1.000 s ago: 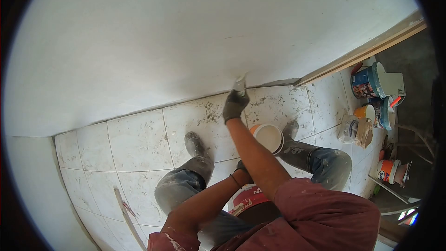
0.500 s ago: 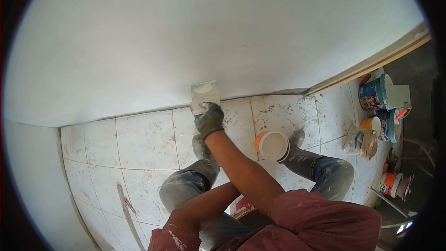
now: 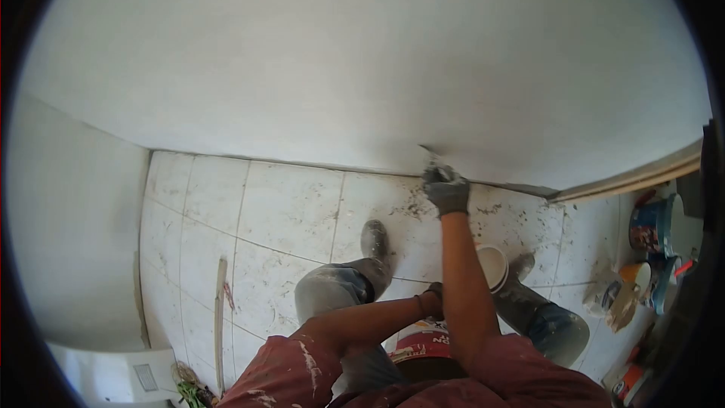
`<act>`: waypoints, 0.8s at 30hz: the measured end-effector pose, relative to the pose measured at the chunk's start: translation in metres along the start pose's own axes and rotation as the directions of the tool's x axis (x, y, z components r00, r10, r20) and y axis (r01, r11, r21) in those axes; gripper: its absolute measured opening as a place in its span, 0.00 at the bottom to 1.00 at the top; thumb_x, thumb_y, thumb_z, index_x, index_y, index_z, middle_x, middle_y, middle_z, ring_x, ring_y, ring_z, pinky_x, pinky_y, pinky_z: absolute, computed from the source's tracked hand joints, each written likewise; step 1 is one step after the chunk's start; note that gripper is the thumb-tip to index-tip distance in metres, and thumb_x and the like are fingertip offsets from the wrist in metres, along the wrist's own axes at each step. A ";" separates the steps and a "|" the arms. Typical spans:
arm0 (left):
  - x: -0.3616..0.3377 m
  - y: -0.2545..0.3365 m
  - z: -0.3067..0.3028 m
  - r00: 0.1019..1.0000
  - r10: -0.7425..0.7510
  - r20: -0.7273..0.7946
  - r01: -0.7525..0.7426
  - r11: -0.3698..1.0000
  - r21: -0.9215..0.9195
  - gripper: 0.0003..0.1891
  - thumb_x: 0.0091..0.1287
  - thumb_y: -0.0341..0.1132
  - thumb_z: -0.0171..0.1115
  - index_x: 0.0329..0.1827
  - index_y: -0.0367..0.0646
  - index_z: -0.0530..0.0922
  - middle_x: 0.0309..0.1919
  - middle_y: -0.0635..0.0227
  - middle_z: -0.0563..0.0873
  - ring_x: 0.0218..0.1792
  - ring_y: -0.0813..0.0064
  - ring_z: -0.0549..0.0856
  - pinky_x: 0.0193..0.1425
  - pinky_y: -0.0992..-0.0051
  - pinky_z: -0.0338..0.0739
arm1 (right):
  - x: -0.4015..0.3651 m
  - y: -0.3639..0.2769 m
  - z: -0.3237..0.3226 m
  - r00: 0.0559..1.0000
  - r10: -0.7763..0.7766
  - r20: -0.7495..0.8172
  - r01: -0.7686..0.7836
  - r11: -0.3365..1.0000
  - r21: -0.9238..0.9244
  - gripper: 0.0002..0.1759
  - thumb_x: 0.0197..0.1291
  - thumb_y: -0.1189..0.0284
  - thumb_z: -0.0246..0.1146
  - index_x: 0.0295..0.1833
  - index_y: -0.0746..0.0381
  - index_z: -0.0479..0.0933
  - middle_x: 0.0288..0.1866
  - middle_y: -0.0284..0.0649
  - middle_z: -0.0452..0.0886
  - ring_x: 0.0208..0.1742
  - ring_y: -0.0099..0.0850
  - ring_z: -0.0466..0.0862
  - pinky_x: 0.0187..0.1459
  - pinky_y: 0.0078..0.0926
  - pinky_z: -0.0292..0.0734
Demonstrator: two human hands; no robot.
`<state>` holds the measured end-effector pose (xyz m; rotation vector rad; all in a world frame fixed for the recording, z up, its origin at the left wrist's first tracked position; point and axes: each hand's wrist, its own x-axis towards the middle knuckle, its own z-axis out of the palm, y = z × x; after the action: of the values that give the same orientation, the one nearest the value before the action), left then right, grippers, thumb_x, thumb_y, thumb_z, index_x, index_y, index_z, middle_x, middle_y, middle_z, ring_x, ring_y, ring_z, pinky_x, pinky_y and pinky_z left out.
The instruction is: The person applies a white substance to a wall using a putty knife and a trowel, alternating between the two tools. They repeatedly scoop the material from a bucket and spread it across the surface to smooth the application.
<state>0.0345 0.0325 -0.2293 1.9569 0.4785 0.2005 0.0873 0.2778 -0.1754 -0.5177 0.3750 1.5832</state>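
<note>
Two hands in dark gloves, seen from above in the head view, with a pail [image 3: 495, 266] as landmark on the tiled floor [image 3: 283, 219]. Right hand [image 3: 447, 191] beyond the pail and a little to its left, fingers closed around a scraper [image 3: 429, 154]. Scraper at the foot of a pale wall [image 3: 302, 68], just above the floor line, blade seen nearly edge-on.

Left hand [image 3: 433, 299] nearer the body than the pail and left of it, partly hidden by the right forearm; impossible to tell whether open or closed. Close by, between the legs, a red bucket [image 3: 424, 341], also partly covered.

Pale round opening on the pail, left part behind the right forearm. One boot [image 3: 521, 264] just to its right, another boot [image 3: 375, 240] farther to its left. Well left of the pail, a long stick [image 3: 220, 317] flat on the floor. Well to its right, a clear bag [image 3: 600, 295], a paper bag [image 3: 623, 307], a yellow tub [image 3: 638, 275] and two blue buckets [image 3: 647, 227], all grouped. Beyond and to its right, a wooden frame [image 3: 634, 183] at the wall's end.
</note>
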 end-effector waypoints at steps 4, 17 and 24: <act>0.017 0.040 -0.040 0.818 -0.414 0.399 0.179 0.843 0.508 0.11 0.46 0.34 0.69 0.33 0.43 0.87 0.34 0.58 0.88 0.39 0.59 0.88 0.41 0.61 0.82 | 0.004 -0.114 -0.042 0.988 -0.152 0.029 0.155 0.969 -0.195 0.18 0.67 0.76 0.49 0.58 0.73 0.71 0.57 0.52 0.77 0.56 0.43 0.79 0.54 0.37 0.80; 0.041 0.003 -0.071 0.960 -0.211 0.185 0.129 0.917 0.377 0.15 0.48 0.39 0.69 0.34 0.37 0.84 0.29 0.53 0.86 0.35 0.57 0.88 0.39 0.62 0.80 | -0.156 -0.340 -0.012 0.662 -0.588 0.465 0.497 -0.119 -0.859 0.26 0.57 0.64 0.64 0.56 0.70 0.72 0.52 0.53 0.79 0.51 0.45 0.81 0.51 0.39 0.79; 0.011 0.067 -0.145 0.880 -0.130 -0.458 -0.207 0.763 -0.613 0.17 0.67 0.26 0.55 0.59 0.44 0.75 0.54 0.65 0.80 0.49 0.70 0.81 0.59 0.66 0.76 | -0.333 -0.195 0.057 0.766 -0.391 0.509 0.631 0.314 -0.709 0.25 0.59 0.75 0.59 0.63 0.67 0.69 0.56 0.44 0.77 0.54 0.38 0.80 0.52 0.40 0.78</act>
<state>0.0098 0.1342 -0.1078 1.2077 0.5877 0.7912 0.2858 0.0427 0.0648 -1.0723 -0.8243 1.0405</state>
